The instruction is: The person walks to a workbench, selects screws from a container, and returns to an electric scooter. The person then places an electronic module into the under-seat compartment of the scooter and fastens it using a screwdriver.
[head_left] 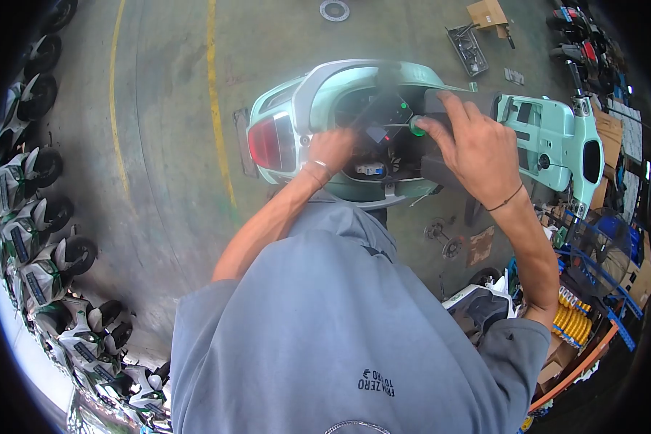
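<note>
A mint-green scooter (325, 79) stands before me, with its under-seat compartment uncovered. My right hand (479, 148) is curled over the dark seat panel side of the opening, its thumb against the green handle of what looks like a screwdriver (417, 126). The thin shaft points left, into the compartment. At the compartment's left rim is my left hand (333, 150), fingers bent together; their tips are lost in a blurred dark patch. Inside the opening lie cables and a small white-and-blue part (369, 169). A red tail light (269, 142) sits left of my left hand.
A metal tray of tools (468, 52) and a cardboard box (487, 14) lie on the floor beyond the scooter. Parked scooters (32, 246) line the left side. Yellow coil springs (573, 324) and a blue rack are at the right, with a disc (334, 10) at the far edge.
</note>
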The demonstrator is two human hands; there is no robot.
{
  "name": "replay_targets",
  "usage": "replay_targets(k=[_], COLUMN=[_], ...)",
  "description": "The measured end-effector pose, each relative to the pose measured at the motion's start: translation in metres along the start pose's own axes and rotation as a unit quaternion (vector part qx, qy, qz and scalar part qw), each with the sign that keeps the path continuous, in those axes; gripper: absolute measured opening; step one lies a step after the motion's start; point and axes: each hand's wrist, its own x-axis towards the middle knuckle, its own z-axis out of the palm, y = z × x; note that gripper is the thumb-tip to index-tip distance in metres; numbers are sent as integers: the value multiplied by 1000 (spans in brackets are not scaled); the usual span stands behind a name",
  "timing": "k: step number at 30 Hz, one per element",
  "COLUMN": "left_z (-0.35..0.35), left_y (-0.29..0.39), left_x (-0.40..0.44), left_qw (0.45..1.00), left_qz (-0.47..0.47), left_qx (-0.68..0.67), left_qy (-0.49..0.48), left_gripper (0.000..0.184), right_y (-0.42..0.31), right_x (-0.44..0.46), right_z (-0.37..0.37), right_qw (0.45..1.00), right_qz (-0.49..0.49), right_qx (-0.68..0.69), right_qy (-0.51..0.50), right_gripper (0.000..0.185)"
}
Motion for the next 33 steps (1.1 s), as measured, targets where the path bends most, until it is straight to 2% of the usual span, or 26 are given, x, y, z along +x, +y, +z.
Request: replay_targets(k=[2,4,6,8,9,12,13,14,15,17,18,20,21,24,25,28,30,32,33], left_z=[4,8,6,4,2,-8,-10,-10,-10,-10,-10,-9,-10,-12,-12,-14,-12,-12,-12], left_y=[-1,-3,-2,1,3,7,8,7,7,7,7,9,10,6,5,4,5,2,0], left_x=[1,1,2,4,5,5,6,5,5,6,5,6,6,8,8,9,9,9,9], left_qw=[1000,1000,999,1000,1000,999,999,998,998,995,995,986,985,969,966,964,964,959,954], left_qz=[3,9,22,17,5,-14,-21,-28,-34,-53,-52,-111,-109,-164,-169,-175,-174,-195,-205], left_qx=[8,17,23,19,12,3,-8,-18,-17,-53,-53,-93,-95,-138,-151,-157,-152,-172,-189], left_qy=[8,13,8,-2,-18,-36,-48,-59,-56,-63,-64,-88,-89,-120,-122,-127,-133,-116,-107], left_gripper=[25,24,25,26,27,29,31,33,33,35,35,36,36,36,36,37,38,39,40], right_y=[4,8,9,9,7,8,3,3,5,6,4,0,-3,-5,-5,-3,-10,-20,-25], right_x=[-3,-3,-3,-1,2,6,4,4,4,5,5,6,9,8,5,6,8,15,17], right_z=[-1,-1,-1,9,13,9,3,0,-2,2,5,9,8,-2,-1,-2,-1,-3,-14], right_qw=[1000,961,964,977,990,996,984,983,968,953,953,984,996,995,977,968,978,996,990], right_qz=[-24,-219,-230,-168,-106,-74,-130,-136,-210,-270,-269,-141,-77,-83,-172,-231,-183,14,49], right_qx=[17,99,75,79,31,25,78,78,75,83,84,12,4,58,108,89,97,20,23], right_qy=[10,138,110,102,87,49,90,90,111,113,113,104,49,-2,72,43,10,-81,-130], right_gripper=[42,42,39,37,36,38,40,40,41,42,42,42,42,40,39,39,39,39,43])
